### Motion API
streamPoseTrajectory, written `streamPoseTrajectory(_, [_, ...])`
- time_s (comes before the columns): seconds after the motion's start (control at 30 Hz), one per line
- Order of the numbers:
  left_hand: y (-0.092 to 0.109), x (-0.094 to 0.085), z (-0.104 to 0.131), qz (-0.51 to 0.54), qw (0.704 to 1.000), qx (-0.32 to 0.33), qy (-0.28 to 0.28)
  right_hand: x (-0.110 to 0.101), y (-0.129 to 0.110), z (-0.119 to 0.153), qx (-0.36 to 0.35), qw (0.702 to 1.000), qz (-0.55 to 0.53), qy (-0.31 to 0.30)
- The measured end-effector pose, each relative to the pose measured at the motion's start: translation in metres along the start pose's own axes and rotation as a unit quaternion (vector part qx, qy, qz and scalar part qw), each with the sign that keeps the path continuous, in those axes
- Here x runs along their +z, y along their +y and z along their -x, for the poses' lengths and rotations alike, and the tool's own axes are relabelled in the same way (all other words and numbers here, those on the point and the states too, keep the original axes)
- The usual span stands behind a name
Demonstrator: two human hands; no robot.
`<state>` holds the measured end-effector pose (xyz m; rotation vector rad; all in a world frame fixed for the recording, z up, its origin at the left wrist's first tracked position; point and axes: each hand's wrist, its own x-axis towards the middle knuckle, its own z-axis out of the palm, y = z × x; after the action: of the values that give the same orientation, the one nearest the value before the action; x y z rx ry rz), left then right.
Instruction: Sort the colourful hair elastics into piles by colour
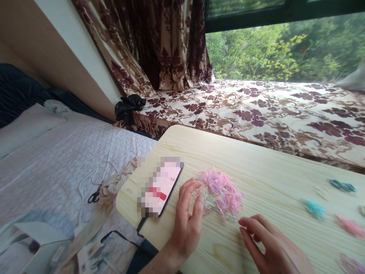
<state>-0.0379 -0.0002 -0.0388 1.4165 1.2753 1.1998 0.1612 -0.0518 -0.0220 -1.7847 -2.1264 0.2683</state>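
Observation:
A loose heap of thin, stringy pieces (221,190), mostly pink with some pale blue and yellowish ones, lies on the light wooden table (225,251). At its left edge is my left hand (188,220), fingers curved and thumb apart from the index finger, with the fingertips against the strands. My right hand (270,243) hovers over the tabletop just beyond the heap's lower right side. Its thumb and index fingertips are a little apart, and I see nothing between them. To the left of my left hand lies a phone (164,186) with a pink screen, partly pixelated.
Small separate bunches sit on the right: dark blue (342,185), cream (322,191), teal (314,209), pink (352,226) and purple (352,264). A black cable (122,234) runs off the table's left edge. A bed (71,140) and a floral window seat (251,106) border the table.

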Motion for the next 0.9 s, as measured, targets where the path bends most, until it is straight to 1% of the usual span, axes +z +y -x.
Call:
streamPoseTrajectory(0.1, [0.000, 0.000, 0.000, 0.000, 1.000, -0.004, 0.003, 0.006, 0.000, -0.002, -0.001, 1.000, -0.006, 0.020])
streamPoseTrajectory(0.17, [0.001, 0.001, 0.000, -0.002, 1.000, -0.008, 0.005, 0.008, -0.004, -0.004, 0.010, 1.000, -0.011, 0.017])
streamPoseTrajectory(0.27, [0.001, 0.000, 0.000, -0.002, 1.000, -0.009, 0.005, 0.005, -0.012, -0.004, 0.031, 0.999, -0.010, 0.006])
streamPoseTrajectory(0.4, [0.001, 0.000, -0.001, 0.000, 1.000, -0.004, 0.005, -0.002, -0.015, 0.001, 0.037, 0.999, -0.010, 0.006])
streamPoseTrajectory(0.53, [0.001, 0.000, -0.001, -0.003, 1.000, -0.001, 0.010, 0.000, -0.013, 0.004, 0.061, 0.998, -0.021, 0.016])
streamPoseTrajectory(0.77, [0.001, -0.001, -0.001, -0.010, 1.000, 0.004, 0.007, 0.007, -0.015, 0.004, 0.087, 0.995, -0.041, -0.006])
streamPoseTrajectory(0.9, [0.000, -0.001, -0.001, -0.010, 1.000, 0.000, 0.011, 0.007, -0.010, 0.003, 0.080, 0.995, -0.047, -0.025])
